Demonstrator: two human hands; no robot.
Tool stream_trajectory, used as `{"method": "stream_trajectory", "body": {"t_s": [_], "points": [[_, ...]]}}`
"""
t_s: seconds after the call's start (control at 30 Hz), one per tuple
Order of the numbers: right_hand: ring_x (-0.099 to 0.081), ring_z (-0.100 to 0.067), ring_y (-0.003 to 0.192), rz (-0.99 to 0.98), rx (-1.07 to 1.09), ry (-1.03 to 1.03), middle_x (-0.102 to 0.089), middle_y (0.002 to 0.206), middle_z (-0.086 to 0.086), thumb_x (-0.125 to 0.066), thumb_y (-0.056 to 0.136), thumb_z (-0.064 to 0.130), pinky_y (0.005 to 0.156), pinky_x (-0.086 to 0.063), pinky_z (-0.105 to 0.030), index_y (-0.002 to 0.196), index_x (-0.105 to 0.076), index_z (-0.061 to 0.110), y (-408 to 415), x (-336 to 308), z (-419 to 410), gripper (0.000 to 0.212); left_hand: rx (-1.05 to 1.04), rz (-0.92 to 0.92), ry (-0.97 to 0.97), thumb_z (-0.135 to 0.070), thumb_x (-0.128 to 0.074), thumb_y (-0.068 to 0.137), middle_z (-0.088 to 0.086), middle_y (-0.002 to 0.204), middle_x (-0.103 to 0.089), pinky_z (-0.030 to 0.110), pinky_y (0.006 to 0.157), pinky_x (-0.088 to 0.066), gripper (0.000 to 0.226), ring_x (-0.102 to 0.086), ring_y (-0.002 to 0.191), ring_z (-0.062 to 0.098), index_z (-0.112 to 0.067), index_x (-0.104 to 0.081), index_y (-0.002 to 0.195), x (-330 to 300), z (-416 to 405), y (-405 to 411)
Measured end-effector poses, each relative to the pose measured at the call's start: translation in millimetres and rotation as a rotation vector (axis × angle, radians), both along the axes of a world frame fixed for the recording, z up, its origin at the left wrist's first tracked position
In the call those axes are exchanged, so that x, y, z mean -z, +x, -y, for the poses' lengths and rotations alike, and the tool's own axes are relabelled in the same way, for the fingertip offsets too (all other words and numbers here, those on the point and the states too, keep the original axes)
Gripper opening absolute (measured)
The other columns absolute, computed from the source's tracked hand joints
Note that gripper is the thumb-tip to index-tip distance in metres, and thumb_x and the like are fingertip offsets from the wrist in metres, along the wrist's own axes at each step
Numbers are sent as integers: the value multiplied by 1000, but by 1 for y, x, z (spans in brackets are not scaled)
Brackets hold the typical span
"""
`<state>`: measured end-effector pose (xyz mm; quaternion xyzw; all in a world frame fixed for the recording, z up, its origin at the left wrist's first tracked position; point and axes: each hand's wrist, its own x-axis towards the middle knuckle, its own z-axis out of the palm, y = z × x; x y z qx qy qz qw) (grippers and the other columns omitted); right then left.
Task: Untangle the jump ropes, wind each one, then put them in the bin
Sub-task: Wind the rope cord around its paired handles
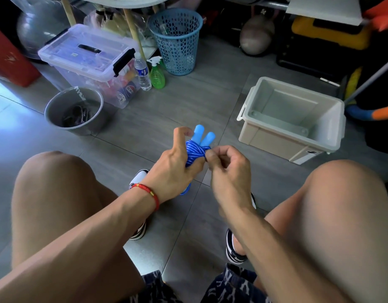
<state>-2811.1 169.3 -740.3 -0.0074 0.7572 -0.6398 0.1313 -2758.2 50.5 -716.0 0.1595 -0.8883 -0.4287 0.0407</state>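
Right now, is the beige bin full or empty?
Empty: the beige bin shows a bare bottom, while the blue jump rope is in the hands.

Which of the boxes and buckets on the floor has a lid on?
The clear storage box with black clips. The beige bin, grey bucket and blue basket are open.

Grey tile floor (166, 110) fills the middle of the frame, with bright bluish light falling at far left. At upper centre, a white table (123, 2) on pale wooden legs (134, 31). A white shelf (324, 7) juts in at upper right, with dark clutter under it.
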Motion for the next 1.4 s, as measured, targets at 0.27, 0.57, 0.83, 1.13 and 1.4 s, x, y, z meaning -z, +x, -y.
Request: {"method": "stream_trajectory", "body": {"t_s": [0.27,0.57,0.83,1.13,1.4], "points": [[-48,-9,85,-527,-56,236,-52,101,0,-58,95,4,78,-36,-7,91,-58,6,0,8,2,5,31,67,-66,-25,-60,96,-4,61,-51,31,57,-36,44,-51,52,14,-23,-29,127,-1,-2,1],[-56,-13,118,-386,-215,194,-52,119,-1,-65,95,30,101,-48,-30,95,-67,14,-12,8,-6,17,20,73,115,-32,-64,94,1,65,-61,20,52,-40,43,-49,47,11,-28,-30,119,-6,2,6],[-68,-20,99,-160,-76,79,-67,106,0,-61,86,50,93,-55,-50,84,-65,22,-16,3,-5,28,-100,144,110,-38,-76,81,-9,81,-63,10,53,-41,46,-56,60,3,-29,-48,116,-12,-1,3],[-70,-20,82,-69,226,-75,-64,109,-18,-59,77,56,82,-62,-43,77,-62,14,-24,6,1,42,-124,132,48,-31,-70,83,-8,86,-63,20,60,-43,32,-60,74,8,-24,-58,112,-16,-19,-4],[-74,-16,81,14,166,-299,-75,83,-7,-67,97,20,82,-57,-30,82,-66,12,-41,-18,-18,16,-85,83,213,-46,-78,84,-4,102,-68,10,67,-48,37,-62,86,7,-46,-60,116,-26,-12,-13]]}}
